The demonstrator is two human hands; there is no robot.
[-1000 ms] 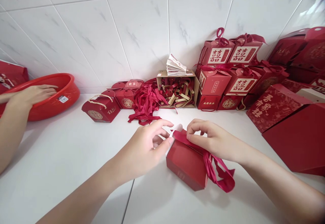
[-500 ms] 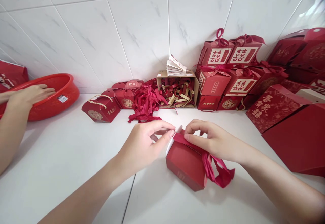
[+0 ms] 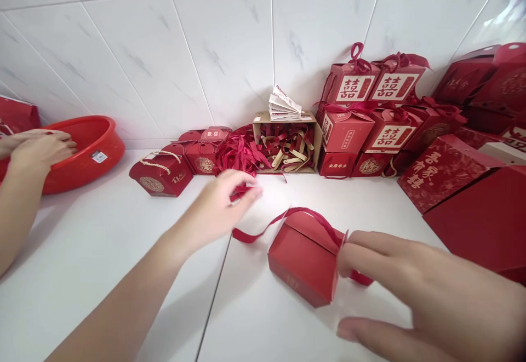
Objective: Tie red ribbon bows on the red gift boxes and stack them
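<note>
The red box (image 3: pixel 302 260) sits just right of lower centre, long axis slanting from upper left to lower right. Your right hand (image 3: pixel 431 291) is nearer, open at its right end, contact unclear; your left hand (image 3: pixel 209 208), open, hangs beyond its left end.

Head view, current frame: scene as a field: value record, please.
left hand: open, fingertips parted; contact with ribbon pile unclear
right hand: open, fingers at red box's right end
red box: on white surface
loose ribbon: arched over box top, end trailing left
carton: behind, holding straps; paper slips on top
basin: far left, another person's hands at it
</note>
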